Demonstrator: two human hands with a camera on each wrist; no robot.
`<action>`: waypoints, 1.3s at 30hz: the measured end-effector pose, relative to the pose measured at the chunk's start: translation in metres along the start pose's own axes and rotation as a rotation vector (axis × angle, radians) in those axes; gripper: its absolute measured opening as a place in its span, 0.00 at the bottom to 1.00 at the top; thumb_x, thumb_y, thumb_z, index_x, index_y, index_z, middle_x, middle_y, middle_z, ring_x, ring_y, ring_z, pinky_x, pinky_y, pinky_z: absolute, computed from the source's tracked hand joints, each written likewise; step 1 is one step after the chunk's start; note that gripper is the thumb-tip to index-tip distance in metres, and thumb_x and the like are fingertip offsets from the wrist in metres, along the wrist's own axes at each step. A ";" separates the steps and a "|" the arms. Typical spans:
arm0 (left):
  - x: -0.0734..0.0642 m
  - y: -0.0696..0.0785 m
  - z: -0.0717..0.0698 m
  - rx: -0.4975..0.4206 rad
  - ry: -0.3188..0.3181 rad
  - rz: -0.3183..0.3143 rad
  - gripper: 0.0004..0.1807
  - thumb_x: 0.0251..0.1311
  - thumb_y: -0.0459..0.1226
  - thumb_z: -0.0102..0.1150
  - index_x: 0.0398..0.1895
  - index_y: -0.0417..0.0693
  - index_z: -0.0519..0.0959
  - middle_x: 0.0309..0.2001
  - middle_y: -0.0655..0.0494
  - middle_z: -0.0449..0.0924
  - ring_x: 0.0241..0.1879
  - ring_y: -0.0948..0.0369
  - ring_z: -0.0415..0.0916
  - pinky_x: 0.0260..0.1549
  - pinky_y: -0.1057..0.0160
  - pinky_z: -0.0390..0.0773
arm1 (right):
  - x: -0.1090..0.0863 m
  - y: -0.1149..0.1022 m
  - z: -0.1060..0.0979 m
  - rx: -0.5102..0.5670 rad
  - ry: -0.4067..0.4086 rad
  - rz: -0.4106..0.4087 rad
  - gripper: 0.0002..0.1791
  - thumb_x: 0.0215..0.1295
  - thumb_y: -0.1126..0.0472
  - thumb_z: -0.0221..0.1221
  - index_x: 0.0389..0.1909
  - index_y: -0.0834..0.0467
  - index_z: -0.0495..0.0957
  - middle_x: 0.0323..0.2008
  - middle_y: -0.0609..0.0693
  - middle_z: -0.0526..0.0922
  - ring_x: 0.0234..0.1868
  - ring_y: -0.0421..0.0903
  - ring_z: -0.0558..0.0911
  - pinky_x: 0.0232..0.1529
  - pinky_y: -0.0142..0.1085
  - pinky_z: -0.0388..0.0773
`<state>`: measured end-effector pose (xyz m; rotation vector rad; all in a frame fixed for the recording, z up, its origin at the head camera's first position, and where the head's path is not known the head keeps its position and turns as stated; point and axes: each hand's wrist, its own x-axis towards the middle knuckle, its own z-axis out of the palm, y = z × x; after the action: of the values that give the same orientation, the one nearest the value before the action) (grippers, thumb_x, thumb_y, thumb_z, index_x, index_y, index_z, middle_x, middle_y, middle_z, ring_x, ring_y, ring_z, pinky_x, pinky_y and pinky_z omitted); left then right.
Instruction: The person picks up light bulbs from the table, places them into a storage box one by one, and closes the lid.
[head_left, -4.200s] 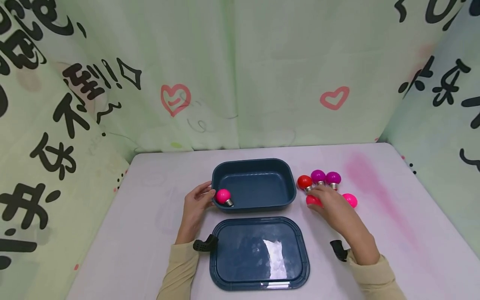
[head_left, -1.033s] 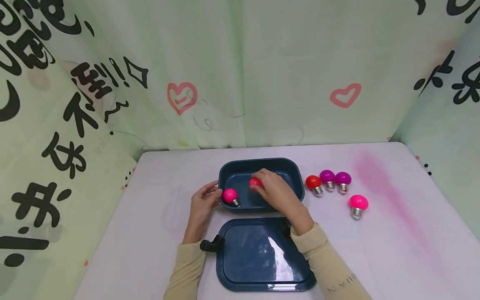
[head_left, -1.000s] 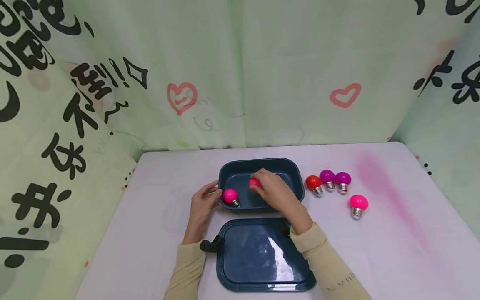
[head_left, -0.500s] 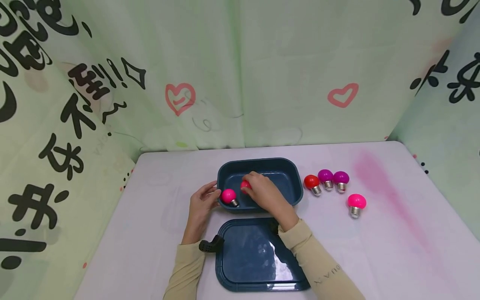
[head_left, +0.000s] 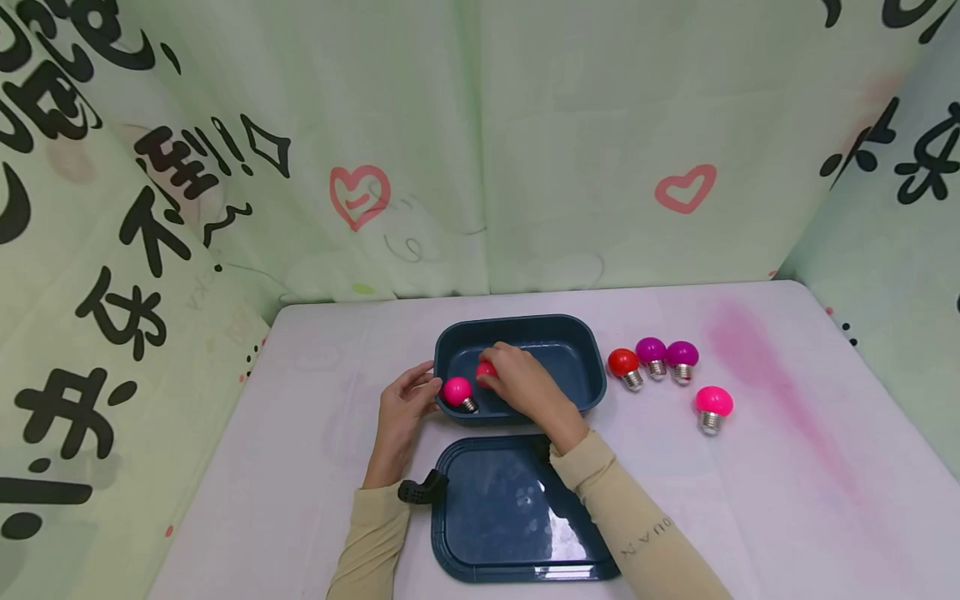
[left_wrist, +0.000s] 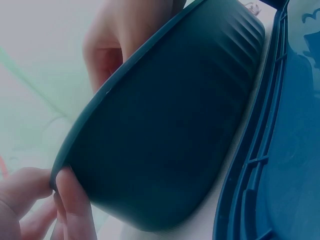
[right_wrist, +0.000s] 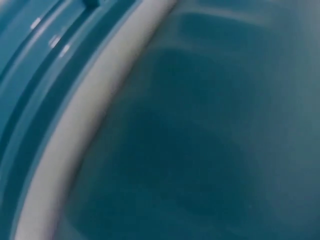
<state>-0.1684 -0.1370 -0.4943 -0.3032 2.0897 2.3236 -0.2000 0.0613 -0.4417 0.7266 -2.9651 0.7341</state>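
My left hand [head_left: 400, 419] pinches the left rim of a dark blue plastic box [head_left: 566, 367]; in the left wrist view its thumb and fingers [left_wrist: 76, 202] sit either side of that rim. Inside the box, my right hand [head_left: 528, 387] holds a red-pink light bulb [head_left: 486, 370] by its round head, the metal base hidden under the fingers. A bright pink bulb [head_left: 457, 391] lies in the box's front left corner, its screw base pointing right. The right wrist view shows just the box's blurred outer wall [right_wrist: 190, 130], with no fingers in sight.
The box's blue lid [head_left: 517, 508] lies flat in front of it, partly under the right sleeve. Right of the box are a red bulb [head_left: 623, 362], two purple bulbs [head_left: 651, 350] and a pink bulb [head_left: 713, 402] on the white table. A green cloth wall rises behind.
My right hand has taken the red-pink bulb from the table into the box, then shifted it left toward the bright pink bulb. The left hand keeps its hold on the rim.
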 end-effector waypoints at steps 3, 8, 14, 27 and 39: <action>0.000 0.000 0.000 0.000 0.007 -0.002 0.21 0.63 0.34 0.64 0.59 0.42 0.78 0.45 0.49 0.77 0.35 0.62 0.79 0.32 0.68 0.83 | 0.002 0.000 0.002 0.009 -0.011 0.012 0.19 0.64 0.59 0.66 0.53 0.65 0.81 0.42 0.58 0.82 0.37 0.50 0.82 0.41 0.40 0.83; 0.000 0.000 0.001 0.003 0.016 -0.001 0.20 0.63 0.34 0.65 0.59 0.43 0.79 0.45 0.49 0.77 0.34 0.62 0.79 0.32 0.68 0.83 | 0.003 0.000 0.003 0.031 -0.024 0.027 0.21 0.65 0.58 0.66 0.55 0.64 0.80 0.43 0.58 0.82 0.38 0.50 0.82 0.42 0.41 0.84; -0.001 0.001 0.001 0.000 0.008 0.011 0.20 0.63 0.34 0.64 0.59 0.43 0.79 0.45 0.49 0.78 0.34 0.62 0.79 0.32 0.68 0.83 | 0.003 0.000 0.004 0.044 -0.032 0.002 0.21 0.68 0.56 0.63 0.58 0.62 0.79 0.48 0.58 0.82 0.40 0.49 0.83 0.47 0.42 0.83; -0.001 0.001 0.002 -0.009 0.005 -0.003 0.19 0.63 0.34 0.64 0.58 0.44 0.79 0.45 0.48 0.77 0.35 0.61 0.79 0.34 0.67 0.83 | -0.003 -0.001 -0.009 0.028 0.001 -0.023 0.21 0.68 0.54 0.62 0.56 0.64 0.79 0.47 0.58 0.81 0.44 0.51 0.82 0.51 0.43 0.82; -0.001 0.000 0.001 0.042 0.002 0.018 0.20 0.64 0.36 0.64 0.60 0.45 0.79 0.48 0.46 0.76 0.39 0.60 0.79 0.35 0.66 0.84 | -0.015 0.002 -0.022 -0.032 0.061 0.005 0.21 0.65 0.54 0.65 0.54 0.62 0.81 0.47 0.56 0.81 0.46 0.50 0.81 0.51 0.43 0.82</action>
<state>-0.1672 -0.1359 -0.4941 -0.2868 2.1483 2.2859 -0.1898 0.0794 -0.4247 0.6829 -2.9172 0.6941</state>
